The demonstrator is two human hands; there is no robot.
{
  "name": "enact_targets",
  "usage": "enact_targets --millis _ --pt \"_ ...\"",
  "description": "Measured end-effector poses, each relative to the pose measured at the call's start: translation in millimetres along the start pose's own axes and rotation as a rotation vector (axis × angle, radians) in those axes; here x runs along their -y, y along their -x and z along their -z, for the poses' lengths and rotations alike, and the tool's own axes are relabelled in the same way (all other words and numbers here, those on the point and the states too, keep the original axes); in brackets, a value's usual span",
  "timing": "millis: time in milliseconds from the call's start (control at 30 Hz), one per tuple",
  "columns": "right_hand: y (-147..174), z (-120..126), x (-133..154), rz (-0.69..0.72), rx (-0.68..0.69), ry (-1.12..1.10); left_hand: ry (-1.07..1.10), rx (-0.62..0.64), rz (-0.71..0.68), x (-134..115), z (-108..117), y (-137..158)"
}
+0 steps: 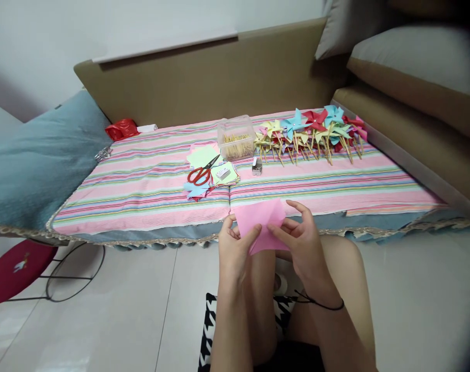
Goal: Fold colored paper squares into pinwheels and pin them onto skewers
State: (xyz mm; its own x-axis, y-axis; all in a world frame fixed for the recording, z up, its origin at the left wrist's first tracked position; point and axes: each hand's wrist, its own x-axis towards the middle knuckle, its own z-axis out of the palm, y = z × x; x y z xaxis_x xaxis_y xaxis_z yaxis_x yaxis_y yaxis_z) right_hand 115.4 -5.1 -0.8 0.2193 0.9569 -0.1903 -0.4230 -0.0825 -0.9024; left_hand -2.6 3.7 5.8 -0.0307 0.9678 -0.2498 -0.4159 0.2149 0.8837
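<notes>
- Pink paper [260, 227]: held in both hands over the person's lap, in front of the near edge of the bed.
- Left hand [233, 250]: closed in a pinch on the paper's left side, thumb on the near face, fingers curled behind.
- Right hand [303, 243]: likewise pinched, thumb pressing the near face close to the other thumb. Its index finger extends by the upper right corner; from here I cannot tell whether it touches.
- Striped cloth [150, 181]: spread over the bed, beyond the hands.
- Scissors [208, 167]: red-handled, lying across paper sheets, blades pointing away from the person.
- Small packet [223, 174]: resting on a paper stack [232, 181] right of the scissors.
- Small clear case [257, 167]: right of that stack; contents too small to identify.
- Clear box [236, 124]: behind the case, holding thin wooden sticks [235, 140].
- Pinwheels [294, 124]: multicoloured, grouped right of the box.
</notes>
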Motion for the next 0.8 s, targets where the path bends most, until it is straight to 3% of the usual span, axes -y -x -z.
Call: enact_targets --millis 267,667,800 --pt "-4.1 14.2 -1.0 -0.007 0.06 0.068 -0.068 -0.08 -0.065 -3.0 8.3 -2.3" --pt "-5.5 29.3 -1.8 -0.217 0.408 0.238 -0.353 0.118 -0.063 -7.2 31.1 -5.6" --pt "-6.5 31.2 -3.4 -0.236 0.438 0.242 -0.364 0.134 -0.103 -7.5 30.2 -4.9"
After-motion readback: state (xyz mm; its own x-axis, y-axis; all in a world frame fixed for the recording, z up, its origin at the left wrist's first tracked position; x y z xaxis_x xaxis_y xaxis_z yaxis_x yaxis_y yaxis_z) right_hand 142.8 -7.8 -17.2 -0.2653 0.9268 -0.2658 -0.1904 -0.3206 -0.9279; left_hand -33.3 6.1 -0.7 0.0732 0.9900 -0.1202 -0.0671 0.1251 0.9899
